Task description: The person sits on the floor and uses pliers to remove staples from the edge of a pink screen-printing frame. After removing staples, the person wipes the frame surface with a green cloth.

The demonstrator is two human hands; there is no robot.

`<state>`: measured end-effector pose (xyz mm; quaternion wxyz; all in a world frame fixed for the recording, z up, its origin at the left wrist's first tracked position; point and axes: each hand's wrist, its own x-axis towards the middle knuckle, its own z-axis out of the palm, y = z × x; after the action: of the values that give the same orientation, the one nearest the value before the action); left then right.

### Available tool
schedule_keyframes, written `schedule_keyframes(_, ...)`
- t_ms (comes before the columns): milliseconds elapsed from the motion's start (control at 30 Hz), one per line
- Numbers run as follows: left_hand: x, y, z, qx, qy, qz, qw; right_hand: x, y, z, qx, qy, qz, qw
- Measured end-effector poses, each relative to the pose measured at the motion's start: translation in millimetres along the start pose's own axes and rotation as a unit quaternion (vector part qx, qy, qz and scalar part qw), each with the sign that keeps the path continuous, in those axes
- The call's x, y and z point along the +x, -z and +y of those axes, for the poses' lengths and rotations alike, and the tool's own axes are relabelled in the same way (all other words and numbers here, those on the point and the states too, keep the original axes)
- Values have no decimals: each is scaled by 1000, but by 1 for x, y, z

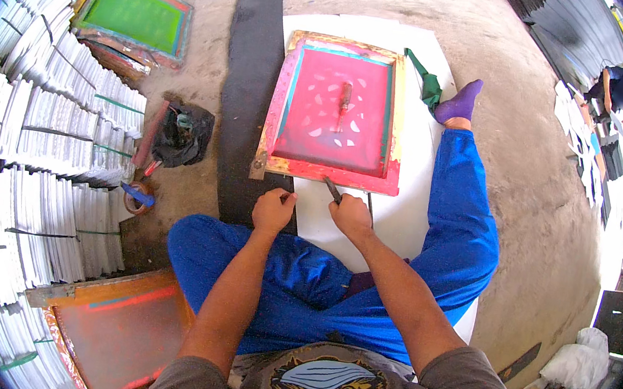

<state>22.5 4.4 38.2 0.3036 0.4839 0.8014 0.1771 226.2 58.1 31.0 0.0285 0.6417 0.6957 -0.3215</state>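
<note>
Below the near-left part of the red screen frame (314, 170), left hand (273, 212): fingers curled closed, can't tell if anything's inside. Frame sits straight ahead of both hands on the white sheet (418, 149), long axis apparently running away from the person. Brown stick-like thing (346, 100) lies in its right half, roughly same axis, beyond both hands but closer to the right one's line. Right hand (351, 216), right of center: gripping a dark tool (333, 189), tip angled up-left at the near bar; contact unclear.
</note>
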Motion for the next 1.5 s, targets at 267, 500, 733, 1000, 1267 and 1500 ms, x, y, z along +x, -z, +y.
schedule_keyframes(267,13,-19,-16,-308,27,-108,945,-15,-18,-6,-17,55,59,997)
schedule_keyframes(500,2,-5,-22,-458,111,-112,875,-37,-17,-41,-54,134,-24,989)
schedule_keyframes(733,9,6,-46,-273,150,-24,950,-22,-35,-25,114,199,-155,961)
schedule_keyframes(1000,-10,29,-9,109,156,23,981,-13,-12,9,272,33,-238,932)
schedule_keyframes(1267,-13,-23,-7,153,-251,66,953,24,45,25,286,-48,-286,913)
schedule_keyframes(1500,-15,-22,11,185,-258,5,948,42,64,19,296,-72,-348,886)
